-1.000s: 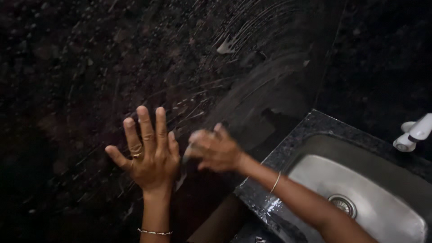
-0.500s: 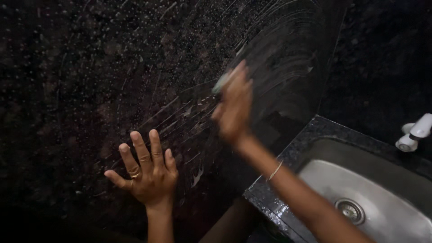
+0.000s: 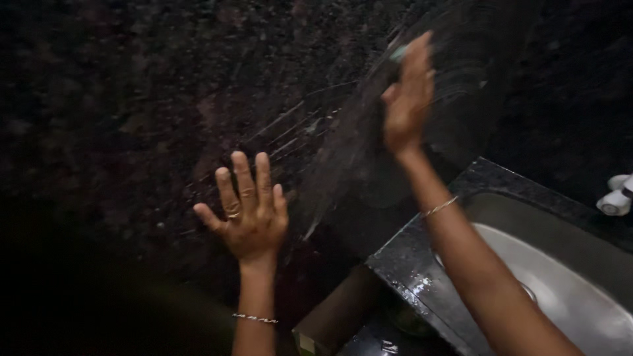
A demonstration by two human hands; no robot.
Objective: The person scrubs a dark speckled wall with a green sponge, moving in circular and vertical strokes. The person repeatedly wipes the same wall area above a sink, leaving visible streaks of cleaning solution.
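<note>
My left hand lies flat with fingers spread on the dark speckled stone countertop, wearing a ring and a thin bracelet. My right hand is stretched far out over the wet, soapy part of the counter and presses a small greenish scrub pad against the surface; only the pad's edge shows past my fingertips. Pale curved soap streaks run across the stone between my two hands. My right hand is blurred by motion.
A steel sink is set into the counter at the lower right, with a white tap handle at the right edge. The sink's stone rim is wet. A brownish object shows below the counter's edge.
My right hand has swept with the pad from beside my left hand away up the counter, leaving fresh soap arcs. My left hand has stayed flat in place.
</note>
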